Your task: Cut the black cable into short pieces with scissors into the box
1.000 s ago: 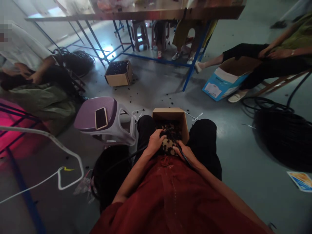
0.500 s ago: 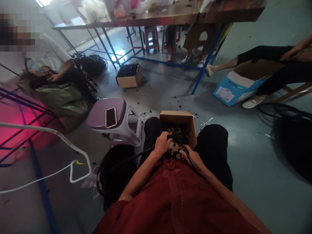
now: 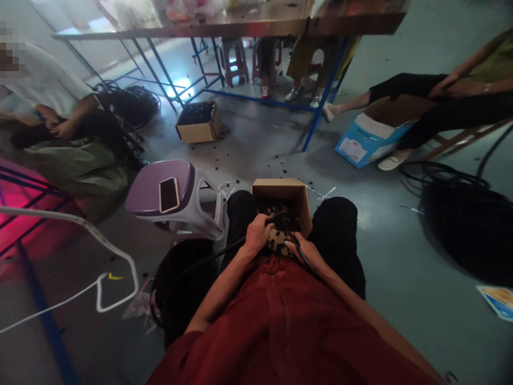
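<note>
My left hand (image 3: 258, 233) is closed around a black rubber-like strip (image 3: 228, 247). One end sticks out past the fingers over the box, while the other runs back to a black coil (image 3: 182, 278) beside my left leg. My right hand (image 3: 308, 250), closed too, grips a thin dark rod-like piece (image 3: 301, 251) that lies along the palm toward the wrist; its kind I cannot make out. Between my knees, under both hands, stands an open cardboard box (image 3: 305, 206). Small black bits (image 3: 276, 235) lie scattered inside it.
A purple stool (image 3: 150, 184) with a phone (image 3: 169, 194) is at left. Ahead are a box of black pieces (image 3: 198, 131) and a long table (image 3: 224, 28). Co-workers sit on both sides. A blue-white box (image 3: 358, 141) and a large black coil (image 3: 460, 224) lie right.
The whole view has shifted slightly, so surroundings sit further left and a coloured card shows at right. Both hands keep their hold above the box, with little visible movement.
</note>
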The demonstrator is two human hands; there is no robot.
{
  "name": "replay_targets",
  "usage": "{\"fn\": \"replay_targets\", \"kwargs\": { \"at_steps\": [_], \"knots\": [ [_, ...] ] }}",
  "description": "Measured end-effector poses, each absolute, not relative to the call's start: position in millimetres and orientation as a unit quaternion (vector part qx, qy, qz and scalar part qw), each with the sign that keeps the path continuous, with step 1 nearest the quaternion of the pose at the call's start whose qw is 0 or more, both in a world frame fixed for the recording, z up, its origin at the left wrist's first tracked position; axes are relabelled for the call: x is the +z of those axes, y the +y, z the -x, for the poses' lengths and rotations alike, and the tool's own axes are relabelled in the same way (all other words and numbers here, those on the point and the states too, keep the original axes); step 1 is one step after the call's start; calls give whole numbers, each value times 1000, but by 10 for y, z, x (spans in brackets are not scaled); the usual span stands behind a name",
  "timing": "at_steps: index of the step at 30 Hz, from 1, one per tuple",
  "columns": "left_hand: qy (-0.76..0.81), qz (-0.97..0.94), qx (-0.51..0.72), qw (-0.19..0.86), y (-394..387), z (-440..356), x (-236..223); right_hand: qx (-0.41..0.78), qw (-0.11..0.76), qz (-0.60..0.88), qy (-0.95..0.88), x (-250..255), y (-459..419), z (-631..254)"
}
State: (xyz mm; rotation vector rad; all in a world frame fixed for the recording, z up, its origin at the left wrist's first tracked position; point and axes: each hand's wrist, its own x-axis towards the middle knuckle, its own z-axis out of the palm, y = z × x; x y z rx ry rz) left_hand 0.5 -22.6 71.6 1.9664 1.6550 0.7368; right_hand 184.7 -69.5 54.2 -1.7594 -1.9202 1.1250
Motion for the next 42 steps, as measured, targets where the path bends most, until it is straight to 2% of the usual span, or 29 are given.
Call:
{"fn": "replay_targets", "kwargs": {
  "at_steps": [19,37,42],
  "knots": [
    [504,-796,212,258,-121,86,730,393,162,592,-685,586,-641,-1922],
    [535,-768,219,275,-204,44,680,391,156,601,-679,555,-695,-1911],
    [567,-755,238,226,-264,15,682,375,149,605,-686,549,-701,-1902]
  ]
}}
